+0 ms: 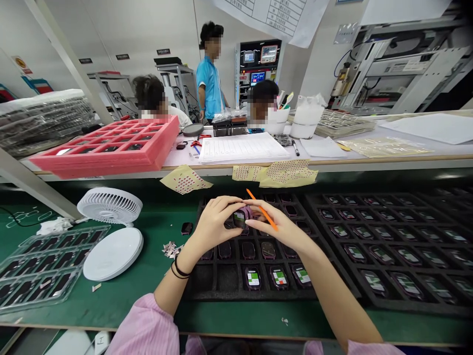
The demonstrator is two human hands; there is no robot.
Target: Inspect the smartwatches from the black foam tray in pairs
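- Far left of the fingers, a stack of clear plastic trays [48, 266] lies on the green mat [140, 310], with a white desk fan [110, 206] and its round white base [113, 254] nearer the hands.
- Just left of the fingers sit a few loose paper scraps [170, 250] and a dark loose gadget [186, 228]. A stray elbow or sleeve could knock either one, and scraps could cling to a bare screen.
- The left hand [216, 224] is closed, its fingers curled over the top of a small dark gadget with a lit green-and-white face [239, 218], gripping it from the left.
- That small gadget sits between both sets of fingers, above the black foam tray [195, 291]. If the grip loosens, it could drop and hit the gadgets below.
- The right hand [283, 231] is pinched closed around an orange stick [263, 210], with its fingertips against the gadget's right side. A slip of the stick could scratch the face.
- Right of the fingers, a second black foam tray [402, 301] holds rows of gadgets.
- Ahead of the fingers, yellow dotted sheets [288, 173] hang over the bench edge.
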